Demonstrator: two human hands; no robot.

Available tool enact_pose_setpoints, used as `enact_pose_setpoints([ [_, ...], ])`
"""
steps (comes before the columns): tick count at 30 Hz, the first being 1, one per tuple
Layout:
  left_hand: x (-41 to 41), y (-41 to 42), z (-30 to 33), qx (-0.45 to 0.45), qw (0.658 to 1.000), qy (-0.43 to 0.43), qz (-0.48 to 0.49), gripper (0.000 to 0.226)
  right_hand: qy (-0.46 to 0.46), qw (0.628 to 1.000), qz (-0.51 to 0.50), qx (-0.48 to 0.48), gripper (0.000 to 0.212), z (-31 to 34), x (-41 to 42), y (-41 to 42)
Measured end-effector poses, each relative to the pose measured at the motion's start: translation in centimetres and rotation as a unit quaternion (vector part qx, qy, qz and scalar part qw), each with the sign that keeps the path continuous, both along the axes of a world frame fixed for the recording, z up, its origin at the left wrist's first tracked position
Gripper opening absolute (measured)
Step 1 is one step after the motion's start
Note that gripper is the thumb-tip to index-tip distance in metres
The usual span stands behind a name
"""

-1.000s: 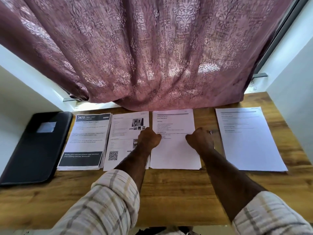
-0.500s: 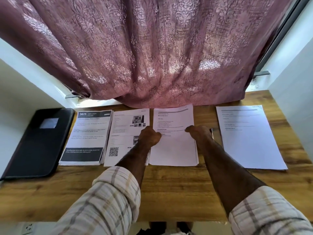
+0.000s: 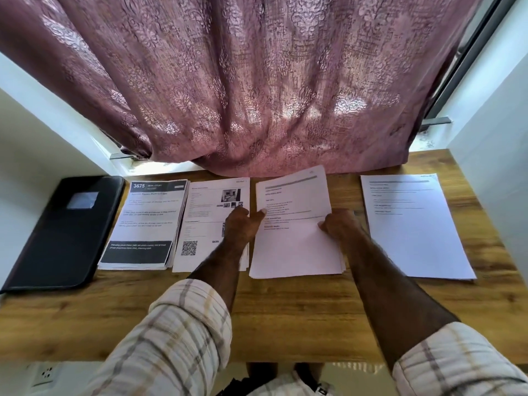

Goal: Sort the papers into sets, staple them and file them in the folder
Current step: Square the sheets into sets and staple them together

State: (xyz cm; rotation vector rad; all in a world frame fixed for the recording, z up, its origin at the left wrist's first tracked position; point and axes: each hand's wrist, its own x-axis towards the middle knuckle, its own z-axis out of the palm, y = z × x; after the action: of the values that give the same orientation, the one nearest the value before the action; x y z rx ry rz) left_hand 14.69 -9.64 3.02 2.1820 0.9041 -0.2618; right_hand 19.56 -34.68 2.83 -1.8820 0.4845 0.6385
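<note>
The middle paper stack (image 3: pixel 294 247) lies lengthwise near-to-far on the bench (image 3: pixel 285 310) between both hands, left hand (image 3: pixel 238 227) pinching its left edge, right hand (image 3: pixel 340 225) its right.

The desk (image 3: pixel 285 315) is wood with a visible grain and a low satin sheen. The folder (image 3: pixel 61 235) has a black, matt, leather-like cover. The four paper stacks (image 3: pixel 297 247) are white, matt printed sheets. The curtain (image 3: pixel 257 81) is woven mauve cloth with a raised floral pattern. The shirt sleeves (image 3: pixel 177 344) are soft checked cloth.
</note>
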Motion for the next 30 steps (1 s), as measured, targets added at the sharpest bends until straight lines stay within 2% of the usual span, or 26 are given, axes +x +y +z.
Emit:
enact_pose_setpoints([
  [2, -0.6, 0.4, 0.2, -0.141, 0.988, -0.043, 0.050, 0.063, 0.010, 1.000, -0.023, 0.002, 0.030, -0.4, -0.7, -1.1],
  [3, -0.9, 0.4, 0.6, -0.260, 0.961, -0.060, 0.069, 0.053, 0.011, 1.000, -0.022, 0.009, 0.033, -0.4, -1.1, -1.4],
  [5, -2.1, 0.4, 1.7, -0.472, 0.876, -0.072, 0.071, 0.045, -0.006, 0.998, -0.006, 0.054, 0.036, -0.1, -2.3, -2.1],
  [6, -2.8, 0.4, 2.3, -0.522, 0.848, -0.075, 0.051, 0.047, -0.024, 0.995, 0.000, 0.093, 0.035, 0.8, -3.2, -2.2],
  [7, -3.3, 0.2, 2.6, -0.540, 0.838, -0.076, 0.026, 0.048, -0.043, 0.988, 0.002, 0.146, 0.036, 1.5, -4.0, -2.3],
  [10, -4.1, 0.1, 3.5, -0.503, 0.856, -0.116, -0.036, 0.048, -0.094, 0.962, 0.018, 0.258, 0.052, 3.9, -6.6, -1.9],
  [13, -4.7, 0.5, 4.8, -0.417, 0.880, -0.206, -0.097, 0.046, -0.176, 0.944, 0.002, 0.280, 0.055, 5.5, -8.8, -0.1],
  [15, -5.7, 1.1, 5.8, -0.391, 0.871, -0.269, -0.125, 0.041, -0.241, 0.934, -0.013, 0.265, 0.054, 6.5, -10.1, 1.3],
  [19, -8.6, 2.1, 7.9, -0.404, 0.839, -0.344, -0.123, 0.034, -0.346, 0.908, -0.011, 0.237, 0.050, 8.3, -13.2, 3.8],
  [21, -10.3, 2.2, 7.4, -0.398, 0.841, -0.349, -0.114, 0.025, -0.339, 0.918, -0.030, 0.205, 0.049, 8.0, -14.9, 4.4],
  [24, -12.9, 2.1, 4.5, -0.360, 0.865, -0.333, -0.107, 0.020, -0.315, 0.930, -0.045, 0.184, 0.052, 5.7, -17.7, 4.8],
  [30, -16.0, 2.1, 1.0, -0.336, 0.879, -0.315, -0.125, 0.031, -0.285, 0.936, -0.082, 0.188, 0.052, 1.8, -20.5, 5.1],
])
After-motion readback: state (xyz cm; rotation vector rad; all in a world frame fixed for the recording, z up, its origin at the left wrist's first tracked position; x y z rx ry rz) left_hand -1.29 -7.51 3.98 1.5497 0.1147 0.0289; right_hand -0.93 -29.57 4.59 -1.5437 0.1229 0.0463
